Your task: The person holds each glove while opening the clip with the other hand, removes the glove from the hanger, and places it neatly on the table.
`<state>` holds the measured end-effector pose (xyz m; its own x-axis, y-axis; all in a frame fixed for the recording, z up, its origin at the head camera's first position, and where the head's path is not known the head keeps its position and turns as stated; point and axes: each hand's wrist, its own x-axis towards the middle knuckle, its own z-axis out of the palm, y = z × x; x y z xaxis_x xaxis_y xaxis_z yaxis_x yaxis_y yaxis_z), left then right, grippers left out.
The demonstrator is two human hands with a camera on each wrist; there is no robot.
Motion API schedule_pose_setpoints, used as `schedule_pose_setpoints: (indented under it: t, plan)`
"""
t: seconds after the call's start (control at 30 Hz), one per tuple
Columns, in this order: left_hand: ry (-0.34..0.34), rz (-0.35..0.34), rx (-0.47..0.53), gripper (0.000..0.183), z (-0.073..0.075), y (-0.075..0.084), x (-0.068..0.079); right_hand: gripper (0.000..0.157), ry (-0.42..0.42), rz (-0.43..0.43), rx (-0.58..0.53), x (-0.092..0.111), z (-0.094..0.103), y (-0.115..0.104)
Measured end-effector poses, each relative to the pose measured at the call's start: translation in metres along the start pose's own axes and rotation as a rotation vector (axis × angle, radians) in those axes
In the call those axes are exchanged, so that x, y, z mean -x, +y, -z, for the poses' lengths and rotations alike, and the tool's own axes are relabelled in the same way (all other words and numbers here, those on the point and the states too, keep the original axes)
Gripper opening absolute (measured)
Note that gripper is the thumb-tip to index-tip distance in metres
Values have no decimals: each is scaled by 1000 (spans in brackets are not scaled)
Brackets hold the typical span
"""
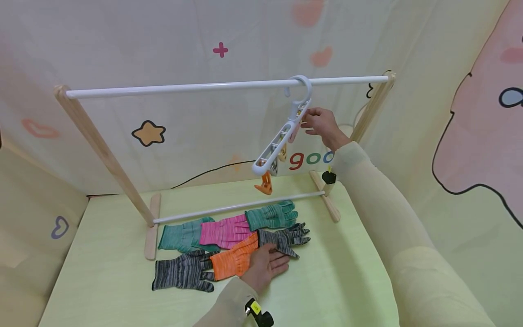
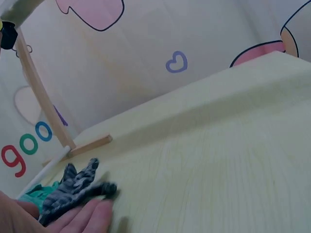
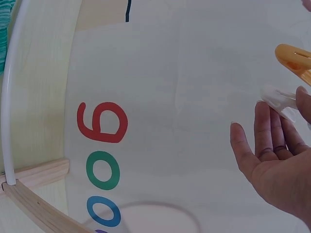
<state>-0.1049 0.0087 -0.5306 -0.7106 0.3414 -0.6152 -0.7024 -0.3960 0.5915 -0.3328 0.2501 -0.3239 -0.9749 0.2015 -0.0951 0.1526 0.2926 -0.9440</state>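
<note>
A pale hanger (image 1: 279, 138) hooks over the white rail (image 1: 184, 87), with several small clips below its bar, among them an orange clip (image 1: 265, 184). My right hand (image 1: 323, 125) is at the hanger's far end; the right wrist view shows its thumb and fingers pinching a whitish clip (image 3: 279, 103), beside a yellow-orange clip (image 3: 295, 60). Down on the table, my left hand (image 1: 264, 268) has its thumb at the cuff of a dark grey knitted glove (image 1: 283, 237) and its fingers underneath, pinching it. An orange glove (image 1: 233, 259) lies right beside that hand.
A green glove (image 1: 271, 215), a pink glove (image 1: 226, 231), another green glove (image 1: 184, 236) and another grey glove (image 1: 180, 271) lie on the table (image 1: 102, 290). The rack's wooden posts (image 1: 110, 156) and lower rail (image 1: 241, 207) stand behind them, before a printed curtain (image 1: 184, 41).
</note>
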Motion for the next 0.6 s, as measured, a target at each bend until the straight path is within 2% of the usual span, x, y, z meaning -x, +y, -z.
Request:
schedule_pose_setpoints:
  t: [0.1,0.2,0.37,0.47,0.6]
  plan:
    - [-70,44,-33,45,5,1,-1,44,-1,-7,0,0,0,0]
    - [-111,58,-18,46,9,3,-1,45,-4,-14,2,0,-1,0]
    - [-101,15,46,46,13,2,-2,45,-7,-8,5,0,-1,-1]
    - [-91,-1,52,46,13,1,-4,46,-9,-7,6,0,-2,-2]
    - [-119,43,-5,46,15,1,-5,46,-11,-5,4,0,-2,-2]
